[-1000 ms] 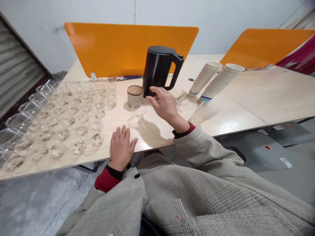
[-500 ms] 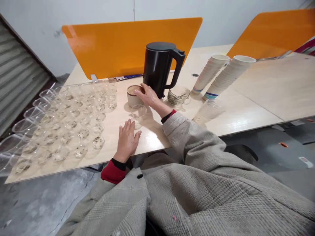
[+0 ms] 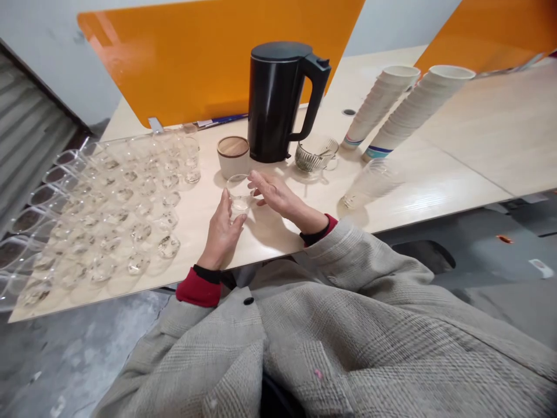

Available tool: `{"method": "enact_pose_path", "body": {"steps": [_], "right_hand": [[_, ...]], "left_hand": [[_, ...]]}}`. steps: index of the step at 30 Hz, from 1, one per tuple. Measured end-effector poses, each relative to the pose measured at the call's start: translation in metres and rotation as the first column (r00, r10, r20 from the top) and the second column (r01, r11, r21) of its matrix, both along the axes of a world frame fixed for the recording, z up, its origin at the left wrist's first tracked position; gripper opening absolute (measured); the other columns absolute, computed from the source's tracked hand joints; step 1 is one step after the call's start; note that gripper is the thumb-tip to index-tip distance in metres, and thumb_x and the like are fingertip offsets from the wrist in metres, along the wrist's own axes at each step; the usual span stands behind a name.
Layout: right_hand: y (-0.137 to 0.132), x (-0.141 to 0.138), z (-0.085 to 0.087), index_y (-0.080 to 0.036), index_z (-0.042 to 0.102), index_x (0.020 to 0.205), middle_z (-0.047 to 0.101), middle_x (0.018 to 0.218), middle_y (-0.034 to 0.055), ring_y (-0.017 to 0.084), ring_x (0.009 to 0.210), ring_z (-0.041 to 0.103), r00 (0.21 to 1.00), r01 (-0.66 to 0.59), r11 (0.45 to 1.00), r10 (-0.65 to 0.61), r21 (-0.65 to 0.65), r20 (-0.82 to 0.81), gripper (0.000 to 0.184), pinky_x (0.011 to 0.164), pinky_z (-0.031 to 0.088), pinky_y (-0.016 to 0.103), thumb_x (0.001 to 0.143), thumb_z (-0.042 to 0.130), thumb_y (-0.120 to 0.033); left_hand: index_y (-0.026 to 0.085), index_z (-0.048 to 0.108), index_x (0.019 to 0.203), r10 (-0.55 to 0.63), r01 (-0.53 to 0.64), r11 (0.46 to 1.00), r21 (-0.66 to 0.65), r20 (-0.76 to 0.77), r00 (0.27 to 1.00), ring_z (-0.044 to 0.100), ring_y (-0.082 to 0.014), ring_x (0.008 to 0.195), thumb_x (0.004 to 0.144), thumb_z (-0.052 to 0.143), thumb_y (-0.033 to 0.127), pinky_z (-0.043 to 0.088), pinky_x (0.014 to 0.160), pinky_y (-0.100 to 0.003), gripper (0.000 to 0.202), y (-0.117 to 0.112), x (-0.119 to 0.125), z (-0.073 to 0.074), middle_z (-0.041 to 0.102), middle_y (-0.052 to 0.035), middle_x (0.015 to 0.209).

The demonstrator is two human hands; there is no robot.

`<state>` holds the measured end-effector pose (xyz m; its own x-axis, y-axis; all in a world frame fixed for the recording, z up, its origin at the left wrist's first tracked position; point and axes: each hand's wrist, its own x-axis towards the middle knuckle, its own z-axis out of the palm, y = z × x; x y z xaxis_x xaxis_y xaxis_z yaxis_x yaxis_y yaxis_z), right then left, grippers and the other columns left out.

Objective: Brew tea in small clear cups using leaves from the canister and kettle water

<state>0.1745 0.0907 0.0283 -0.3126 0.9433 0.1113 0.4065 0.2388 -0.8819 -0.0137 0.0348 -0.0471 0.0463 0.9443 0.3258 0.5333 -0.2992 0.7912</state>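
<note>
Before the pale wall (image 3: 391,23), the bench (image 3: 461,162) carries two orange panels (image 3: 204,64), one black kettle (image 3: 270,107) and, to its right, two paper-cup stacks (image 3: 415,116). In front of the kettle, the left hand (image 3: 221,235) curls around one clear cup (image 3: 240,201); the right hand (image 3: 278,194), half-open, perhaps touches it.

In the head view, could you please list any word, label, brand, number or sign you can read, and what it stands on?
No word, brand, number or sign can be read here.
Clear cup at the left hand: no lettering visible.
Black kettle: no legible lettering.
Paper cups: coloured bands near the base, no legible lettering.
White label at lower right: too small and blurred to read.
</note>
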Motion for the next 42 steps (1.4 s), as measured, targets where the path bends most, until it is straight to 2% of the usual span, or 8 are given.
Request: {"method": "enact_pose_path", "body": {"steps": [3,8,16,21,27,31,36,42], "right_hand": [[-0.006,0.002,0.005,-0.020,0.071,0.123,0.076,0.120,0.0112,0.022,0.102,0.072,0.999,-0.006,1.000,0.005,0.014,0.033,0.054,0.084,0.059,0.033,0.111,0.040,-0.062],[-0.014,0.004,0.010,-0.017,0.068,0.135,0.076,0.128,0.0133,0.023,0.110,0.070,0.996,0.000,0.999,-0.003,0.041,0.086,0.045,0.092,0.058,0.036,0.110,0.049,-0.049],[-0.010,0.013,0.011,-0.021,0.064,0.146,0.073,0.141,0.0128,0.027,0.127,0.070,0.991,0.034,0.993,-0.047,0.111,0.124,0.053,0.109,0.054,0.043,0.111,0.046,-0.056],[0.030,0.012,0.035,-0.016,0.056,0.155,0.069,0.148,0.0148,0.031,0.138,0.064,0.976,0.146,0.968,-0.174,0.204,0.131,0.066,0.120,0.047,0.048,0.109,0.044,-0.062],[0.100,-0.030,0.037,-0.017,0.045,0.164,0.049,0.167,0.0203,0.043,0.154,0.044,0.938,0.109,0.953,-0.193,0.282,0.290,0.091,0.126,0.037,0.062,0.090,0.073,-0.062],[0.119,-0.053,0.026,-0.018,0.047,0.163,0.054,0.160,0.0212,0.041,0.147,0.051,0.908,0.071,0.968,-0.162,0.239,0.387,0.098,0.124,0.041,0.056,0.080,0.083,-0.058],[0.117,-0.059,0.022,-0.017,0.060,0.146,0.066,0.138,0.0198,0.037,0.132,0.062,0.885,0.126,0.943,-0.248,0.309,0.395,0.077,0.114,0.050,0.051,0.081,0.082,-0.053],[0.102,-0.043,0.054,-0.019,0.060,0.139,0.065,0.129,0.0154,0.037,0.125,0.064,0.876,0.181,0.878,-0.349,0.444,0.333,0.067,0.111,0.051,0.057,0.085,0.079,-0.053]], "left_hand": [[0.026,0.016,0.175,-0.025,0.030,0.997,-0.067,0.081,0.996,0.049,-0.0352,0.157,0.103,0.062,0.052,0.050,0.123,-0.054,0.089,-0.009,0.004,0.004,0.032,-0.0171,0.180],[0.025,0.017,0.175,-0.041,0.042,0.997,-0.065,0.024,0.999,0.048,-0.0359,0.158,0.103,0.061,0.055,0.050,0.124,-0.054,0.089,-0.021,0.007,0.008,0.032,-0.0182,0.179],[0.025,0.015,0.175,0.019,-0.017,0.999,-0.050,0.040,0.999,0.045,-0.0349,0.160,0.103,0.059,0.059,0.049,0.125,-0.054,0.091,-0.029,0.008,-0.002,0.030,-0.0195,0.180],[0.021,0.017,0.175,0.087,-0.086,0.996,0.034,-0.034,0.996,0.039,-0.0344,0.163,0.106,0.056,0.055,0.046,0.127,-0.055,0.086,-0.041,-0.002,-0.007,0.032,-0.0216,0.179],[0.018,0.023,0.173,0.145,-0.138,0.987,0.085,-0.074,0.987,0.040,-0.0334,0.163,0.105,0.057,0.052,0.038,0.133,-0.056,0.083,-0.046,-0.010,-0.013,0.038,-0.0224,0.176],[0.019,0.023,0.173,0.138,-0.134,0.987,0.086,-0.046,0.989,0.041,-0.0307,0.163,0.107,0.053,0.049,0.038,0.133,-0.053,0.078,-0.046,-0.010,-0.015,0.038,-0.0221,0.176],[0.018,0.029,0.171,0.133,-0.135,0.986,0.096,0.030,0.991,0.044,-0.0314,0.161,0.107,0.056,0.046,0.040,0.132,-0.055,0.075,-0.048,-0.007,-0.014,0.042,-0.0215,0.174],[0.021,0.038,0.168,0.133,-0.146,0.987,0.073,0.153,0.979,0.047,-0.0313,0.159,0.104,0.061,0.052,0.039,0.133,-0.054,0.075,-0.047,-0.007,-0.016,0.047,-0.0188,0.172]]}}
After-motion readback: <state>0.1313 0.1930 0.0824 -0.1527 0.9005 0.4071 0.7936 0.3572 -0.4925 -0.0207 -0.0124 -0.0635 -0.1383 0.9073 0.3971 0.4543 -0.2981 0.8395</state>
